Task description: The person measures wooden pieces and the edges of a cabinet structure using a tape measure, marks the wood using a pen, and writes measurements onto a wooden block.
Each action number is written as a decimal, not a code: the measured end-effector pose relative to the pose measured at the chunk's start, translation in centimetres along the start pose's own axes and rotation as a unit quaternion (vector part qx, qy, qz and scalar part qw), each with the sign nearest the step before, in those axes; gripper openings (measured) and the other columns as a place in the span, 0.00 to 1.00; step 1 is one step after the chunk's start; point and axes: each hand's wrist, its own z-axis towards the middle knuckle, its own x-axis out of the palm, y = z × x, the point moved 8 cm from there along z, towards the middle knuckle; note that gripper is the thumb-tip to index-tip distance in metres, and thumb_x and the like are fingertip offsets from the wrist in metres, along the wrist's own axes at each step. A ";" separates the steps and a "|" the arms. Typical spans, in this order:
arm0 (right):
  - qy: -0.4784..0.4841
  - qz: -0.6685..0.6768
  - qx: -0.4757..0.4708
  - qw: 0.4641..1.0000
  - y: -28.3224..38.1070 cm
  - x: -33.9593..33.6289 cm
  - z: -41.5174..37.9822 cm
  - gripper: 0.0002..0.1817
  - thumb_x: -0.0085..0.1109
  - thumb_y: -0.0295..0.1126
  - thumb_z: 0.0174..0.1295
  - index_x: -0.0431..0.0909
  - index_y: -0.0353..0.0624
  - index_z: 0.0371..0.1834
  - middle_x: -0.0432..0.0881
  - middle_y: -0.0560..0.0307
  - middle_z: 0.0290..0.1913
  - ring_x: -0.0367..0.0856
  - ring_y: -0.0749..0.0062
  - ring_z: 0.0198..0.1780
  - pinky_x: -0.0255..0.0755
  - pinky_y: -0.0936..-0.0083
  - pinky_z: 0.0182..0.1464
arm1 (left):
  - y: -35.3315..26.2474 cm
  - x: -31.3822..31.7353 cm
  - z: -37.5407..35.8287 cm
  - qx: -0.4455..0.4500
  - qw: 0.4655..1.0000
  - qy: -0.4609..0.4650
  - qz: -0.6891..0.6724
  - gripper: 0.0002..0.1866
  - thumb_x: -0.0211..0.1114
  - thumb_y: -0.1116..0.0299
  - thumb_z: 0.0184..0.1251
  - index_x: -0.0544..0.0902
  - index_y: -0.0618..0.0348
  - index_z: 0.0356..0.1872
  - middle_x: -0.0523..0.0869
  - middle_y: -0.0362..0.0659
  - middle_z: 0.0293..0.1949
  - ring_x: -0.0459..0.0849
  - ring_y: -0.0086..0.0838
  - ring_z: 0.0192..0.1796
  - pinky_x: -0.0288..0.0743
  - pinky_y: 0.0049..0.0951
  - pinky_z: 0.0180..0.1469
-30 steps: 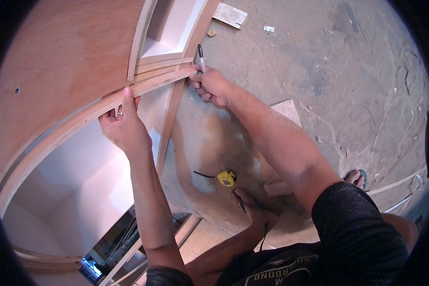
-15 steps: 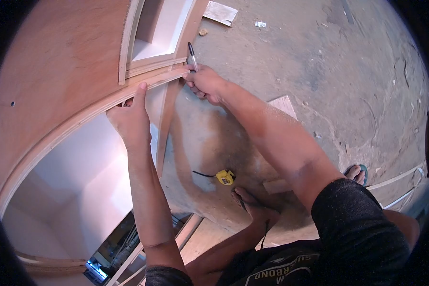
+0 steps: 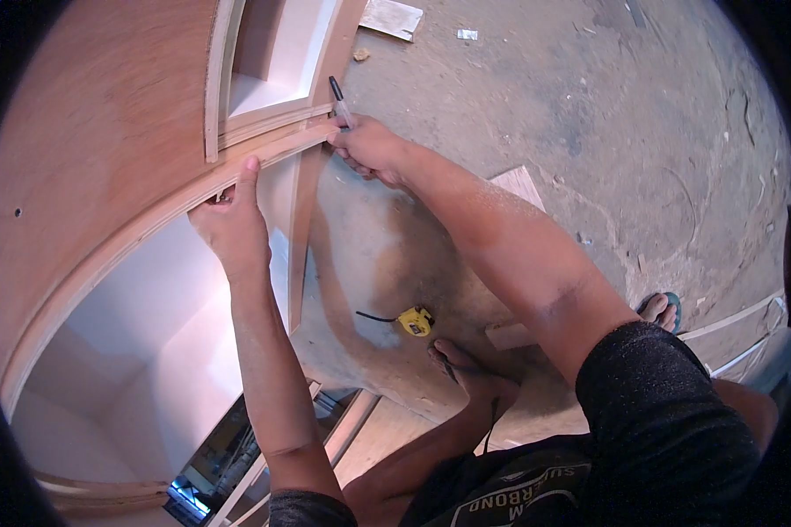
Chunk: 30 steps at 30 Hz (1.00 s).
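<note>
A long thin wooden strip point(image 3: 292, 146) lies along the front edge of a plywood cabinet point(image 3: 114, 97). My left hand point(image 3: 237, 220) is closed around this edge, its thumb on top of the strip and its fingers curled beneath, partly hidden. At the strip's far end, my right hand point(image 3: 373, 151) is closed, with a pen point(image 3: 341, 104) sticking up between thumb and fingers, dark end upward. The right fingertips touch the strip's end; whether they also pinch it is hard to see.
On the concrete floor point(image 3: 589, 114) lie a yellow tape measure point(image 3: 415, 321), a board scrap point(image 3: 518, 189) and another board piece point(image 3: 391, 19). Open cabinet compartments point(image 3: 158, 307) with pale insides are below and above the strip. My sandalled foot point(image 3: 453, 356) stands near the tape measure.
The view has shifted slightly, so the cabinet and both hands appear a little further left. The pen leans a bit more to the left; both hands keep their holds.
</note>
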 end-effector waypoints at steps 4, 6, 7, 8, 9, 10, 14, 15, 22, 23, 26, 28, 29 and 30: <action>-0.008 -0.009 0.017 1.000 -0.3 -0.2 0.3 0.16 0.54 0.33 0.77 0.73 0.50 0.65 0.70 0.70 0.27 0.61 0.84 0.18 0.52 0.78 0.18 | 0.1 0.0 0.0 -0.001 1.000 0.003 0.013 0.33 0.79 0.78 0.63 0.73 0.70 0.67 0.85 0.53 0.58 0.86 0.34 0.57 0.79 0.34 0.64; -0.001 -0.008 0.034 0.999 -0.8 -0.2 0.7 0.17 0.54 0.33 0.77 0.72 0.50 0.66 0.70 0.70 0.27 0.61 0.84 0.18 0.52 0.78 0.18 | -0.3 0.0 -0.1 -0.006 0.999 0.005 0.037 0.33 0.79 0.78 0.62 0.73 0.70 0.66 0.85 0.52 0.58 0.86 0.34 0.57 0.79 0.34 0.64; 0.002 0.002 0.029 1.000 -1.0 -0.2 0.9 0.17 0.54 0.33 0.77 0.72 0.50 0.66 0.71 0.70 0.27 0.61 0.84 0.18 0.52 0.78 0.18 | -0.4 0.0 -0.1 -0.006 0.999 0.006 0.039 0.32 0.78 0.78 0.63 0.73 0.70 0.66 0.84 0.53 0.58 0.86 0.34 0.57 0.79 0.35 0.64; 0.004 0.012 0.024 1.000 -1.0 -0.2 0.8 0.17 0.54 0.34 0.77 0.71 0.50 0.66 0.71 0.70 0.27 0.61 0.84 0.18 0.53 0.78 0.18 | -0.4 0.0 -0.1 -0.008 0.999 0.007 0.041 0.32 0.78 0.78 0.63 0.73 0.70 0.66 0.84 0.53 0.58 0.86 0.34 0.57 0.79 0.35 0.64; 0.006 0.022 0.019 1.000 -1.0 -0.1 0.7 0.17 0.55 0.34 0.77 0.71 0.50 0.66 0.71 0.70 0.27 0.61 0.84 0.18 0.53 0.78 0.18 | -0.3 0.1 -0.1 -0.009 0.999 0.008 0.043 0.32 0.78 0.78 0.63 0.73 0.70 0.66 0.84 0.53 0.59 0.86 0.35 0.57 0.78 0.35 0.65; 0.003 0.026 0.011 1.000 -0.9 0.0 0.6 0.17 0.55 0.34 0.77 0.71 0.50 0.67 0.71 0.70 0.28 0.61 0.84 0.19 0.53 0.78 0.18 | -0.3 0.0 -0.1 0.002 0.999 0.002 0.040 0.29 0.78 0.77 0.63 0.75 0.70 0.64 0.85 0.50 0.55 0.85 0.32 0.53 0.78 0.32 0.60; 0.004 0.033 -0.004 0.999 -0.8 -0.1 0.6 0.21 0.54 0.34 0.77 0.69 0.50 0.71 0.72 0.70 0.29 0.63 0.84 0.20 0.54 0.79 0.19 | -0.4 0.0 -0.2 0.025 0.999 -0.018 0.045 0.26 0.79 0.75 0.64 0.78 0.70 0.60 0.87 0.47 0.50 0.84 0.28 0.48 0.77 0.29 0.55; 0.008 0.032 -0.004 0.999 -0.8 -0.1 0.6 0.22 0.54 0.34 0.77 0.69 0.50 0.73 0.72 0.70 0.29 0.63 0.84 0.21 0.55 0.79 0.20 | -0.5 0.1 -0.3 0.027 0.998 -0.021 0.052 0.27 0.79 0.75 0.64 0.77 0.70 0.61 0.86 0.48 0.51 0.85 0.29 0.50 0.77 0.30 0.56; 0.002 0.021 0.004 1.000 -0.4 -0.2 0.1 0.25 0.54 0.35 0.77 0.66 0.48 0.75 0.71 0.70 0.30 0.65 0.83 0.24 0.57 0.79 0.22 | -0.6 0.5 -0.4 0.018 0.999 -0.028 0.020 0.32 0.79 0.76 0.64 0.72 0.71 0.66 0.82 0.55 0.60 0.84 0.35 0.58 0.78 0.34 0.63; 0.005 0.019 0.004 1.000 -0.4 -0.2 0.2 0.25 0.54 0.35 0.77 0.66 0.47 0.75 0.71 0.70 0.30 0.65 0.83 0.24 0.56 0.79 0.22 | -0.5 0.5 -0.3 0.015 0.999 -0.025 0.013 0.32 0.79 0.76 0.64 0.72 0.71 0.66 0.82 0.55 0.60 0.84 0.36 0.59 0.78 0.35 0.65; 0.007 0.017 0.002 1.000 -0.4 -0.2 0.2 0.25 0.54 0.35 0.78 0.65 0.47 0.76 0.71 0.70 0.30 0.64 0.83 0.24 0.56 0.79 0.22 | -1.1 0.6 -0.5 0.023 0.997 -0.023 0.064 0.34 0.79 0.73 0.64 0.71 0.74 0.67 0.83 0.55 0.59 0.85 0.37 0.60 0.79 0.34 0.67; 0.005 0.015 0.000 1.000 -0.3 -0.1 0.1 0.25 0.53 0.35 0.78 0.65 0.47 0.76 0.71 0.69 0.30 0.64 0.83 0.24 0.55 0.79 0.22 | -1.3 0.6 -0.5 0.026 0.996 -0.024 0.086 0.34 0.79 0.72 0.65 0.71 0.75 0.66 0.84 0.55 0.57 0.85 0.37 0.60 0.79 0.33 0.68; 0.003 0.014 0.000 1.000 -0.2 -0.1 0.0 0.25 0.53 0.35 0.78 0.64 0.47 0.76 0.71 0.69 0.30 0.64 0.83 0.24 0.55 0.79 0.22 | -1.0 0.4 -0.4 0.025 0.996 -0.025 0.079 0.34 0.79 0.72 0.65 0.71 0.75 0.66 0.84 0.55 0.57 0.85 0.37 0.60 0.80 0.33 0.67; 0.002 0.012 -0.001 1.000 -0.1 -0.1 0.0 0.25 0.53 0.35 0.78 0.64 0.47 0.76 0.71 0.69 0.30 0.64 0.83 0.24 0.55 0.79 0.21 | -0.7 0.4 -0.3 0.023 0.997 -0.025 0.073 0.33 0.79 0.72 0.65 0.71 0.75 0.65 0.84 0.55 0.56 0.85 0.37 0.59 0.80 0.33 0.67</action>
